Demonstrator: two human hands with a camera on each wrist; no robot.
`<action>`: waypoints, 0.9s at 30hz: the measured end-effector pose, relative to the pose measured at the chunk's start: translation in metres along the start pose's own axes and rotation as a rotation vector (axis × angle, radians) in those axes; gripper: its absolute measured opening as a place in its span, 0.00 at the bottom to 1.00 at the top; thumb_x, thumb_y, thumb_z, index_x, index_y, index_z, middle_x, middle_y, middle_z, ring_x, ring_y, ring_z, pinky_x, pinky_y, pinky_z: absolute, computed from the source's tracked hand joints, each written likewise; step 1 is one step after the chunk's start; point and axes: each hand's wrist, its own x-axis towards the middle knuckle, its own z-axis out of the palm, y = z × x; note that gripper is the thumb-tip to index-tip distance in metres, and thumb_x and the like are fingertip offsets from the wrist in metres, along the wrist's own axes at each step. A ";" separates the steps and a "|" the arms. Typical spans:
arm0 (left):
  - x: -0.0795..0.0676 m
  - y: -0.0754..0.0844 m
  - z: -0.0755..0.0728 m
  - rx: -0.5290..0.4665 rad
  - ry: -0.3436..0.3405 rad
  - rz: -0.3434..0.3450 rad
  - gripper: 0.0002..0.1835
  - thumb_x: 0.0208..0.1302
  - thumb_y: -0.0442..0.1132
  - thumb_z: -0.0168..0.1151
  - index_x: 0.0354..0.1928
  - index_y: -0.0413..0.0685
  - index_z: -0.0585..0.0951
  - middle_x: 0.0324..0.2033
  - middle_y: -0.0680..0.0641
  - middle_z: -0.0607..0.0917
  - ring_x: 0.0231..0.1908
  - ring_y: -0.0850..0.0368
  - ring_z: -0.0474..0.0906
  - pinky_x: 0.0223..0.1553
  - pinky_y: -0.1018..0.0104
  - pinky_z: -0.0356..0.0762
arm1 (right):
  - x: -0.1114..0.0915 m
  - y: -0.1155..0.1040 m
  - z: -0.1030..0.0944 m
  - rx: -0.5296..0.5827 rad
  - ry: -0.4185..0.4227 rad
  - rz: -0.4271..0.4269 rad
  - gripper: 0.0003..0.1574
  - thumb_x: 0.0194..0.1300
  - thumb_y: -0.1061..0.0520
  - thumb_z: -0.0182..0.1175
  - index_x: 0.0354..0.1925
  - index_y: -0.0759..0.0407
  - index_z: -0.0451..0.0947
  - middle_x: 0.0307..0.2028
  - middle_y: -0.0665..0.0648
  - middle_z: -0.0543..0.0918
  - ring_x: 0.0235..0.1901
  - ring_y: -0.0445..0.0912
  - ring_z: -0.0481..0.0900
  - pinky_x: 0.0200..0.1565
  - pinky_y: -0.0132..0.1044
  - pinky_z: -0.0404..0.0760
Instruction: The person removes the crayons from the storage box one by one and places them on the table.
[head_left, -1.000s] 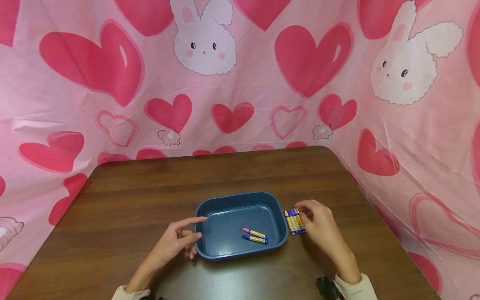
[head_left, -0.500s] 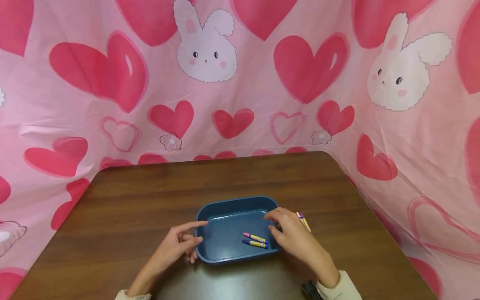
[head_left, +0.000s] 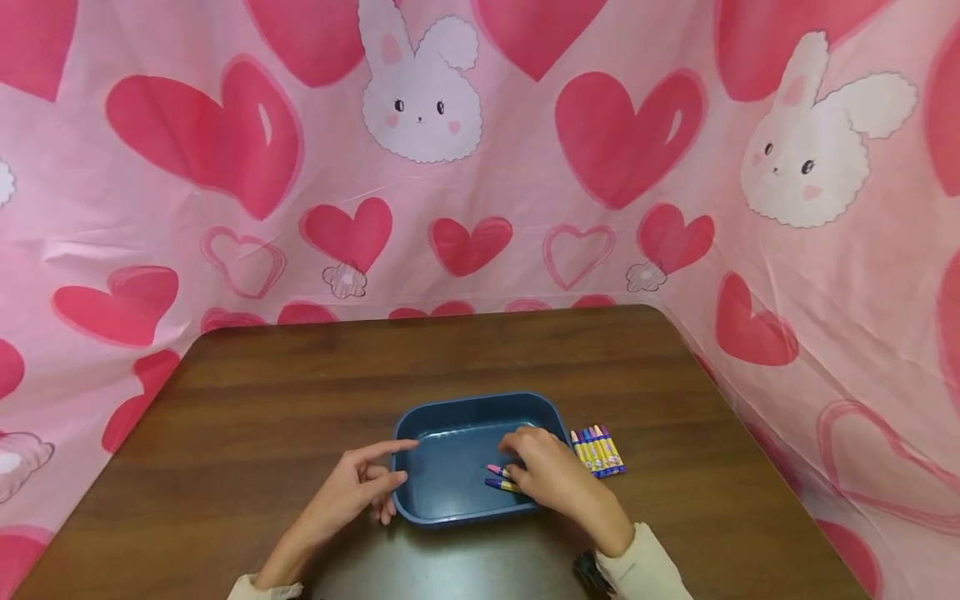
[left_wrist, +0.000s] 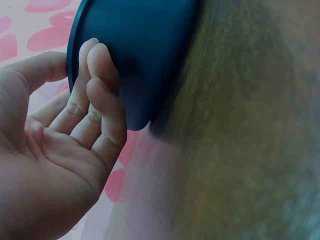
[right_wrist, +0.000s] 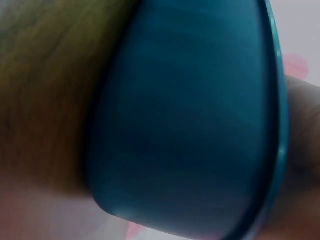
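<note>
A dark blue rectangular tray stands on the table, its outer wall filling much of the right wrist view. My left hand holds its left end: thumb and index finger reach over the rim, and the other fingers bend against the outside wall. Over the tray's right half, my right hand reaches down with bent fingers. Its fingertips are hidden, and I cannot tell whether they grip a crayon. A pink crayon and a dark blue crayon lie in the tray, partly covered by that hand.
Just right of the tray, several yellow-wrapped crayons lie side by side in a row. The brown wooden table is backed by a pink cloth printed with hearts and rabbits. The cloth also runs along both sides.
My right hand has moved left from the crayon row, over the tray's right rim, and down into the tray. The row is uncovered now. My left hand stays at the tray's left end.
</note>
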 end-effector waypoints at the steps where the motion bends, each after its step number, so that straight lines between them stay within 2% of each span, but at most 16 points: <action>1: 0.000 0.001 0.000 -0.001 0.000 -0.002 0.26 0.72 0.36 0.59 0.68 0.34 0.69 0.19 0.35 0.82 0.17 0.45 0.81 0.20 0.57 0.83 | 0.000 0.000 0.001 0.007 -0.011 0.009 0.08 0.59 0.62 0.69 0.39 0.60 0.84 0.33 0.52 0.83 0.34 0.43 0.78 0.38 0.40 0.82; 6: 0.002 0.003 0.000 -0.010 -0.003 -0.030 0.27 0.72 0.38 0.60 0.69 0.36 0.69 0.20 0.35 0.83 0.18 0.47 0.82 0.21 0.58 0.83 | 0.000 0.003 0.006 0.069 -0.061 0.073 0.03 0.57 0.63 0.68 0.32 0.57 0.83 0.26 0.45 0.78 0.27 0.37 0.73 0.30 0.33 0.77; 10: 0.002 0.001 -0.002 -0.009 -0.002 -0.016 0.26 0.72 0.37 0.59 0.68 0.35 0.70 0.20 0.35 0.82 0.17 0.47 0.81 0.20 0.56 0.83 | 0.002 0.003 0.007 0.103 -0.073 0.117 0.03 0.57 0.63 0.68 0.32 0.57 0.83 0.26 0.45 0.78 0.26 0.37 0.73 0.30 0.31 0.77; 16: 0.001 -0.001 -0.002 -0.021 -0.001 0.013 0.26 0.71 0.35 0.59 0.68 0.33 0.69 0.19 0.35 0.82 0.17 0.46 0.81 0.19 0.55 0.82 | 0.004 0.003 0.010 0.085 -0.083 0.147 0.04 0.57 0.64 0.67 0.32 0.57 0.83 0.26 0.46 0.78 0.26 0.38 0.73 0.29 0.31 0.77; 27: 0.001 -0.001 -0.001 -0.026 -0.010 0.001 0.26 0.72 0.35 0.59 0.68 0.33 0.69 0.20 0.35 0.82 0.17 0.47 0.81 0.20 0.57 0.82 | 0.002 0.005 0.011 0.074 -0.063 0.127 0.05 0.54 0.65 0.69 0.31 0.57 0.83 0.25 0.45 0.78 0.25 0.37 0.73 0.29 0.31 0.77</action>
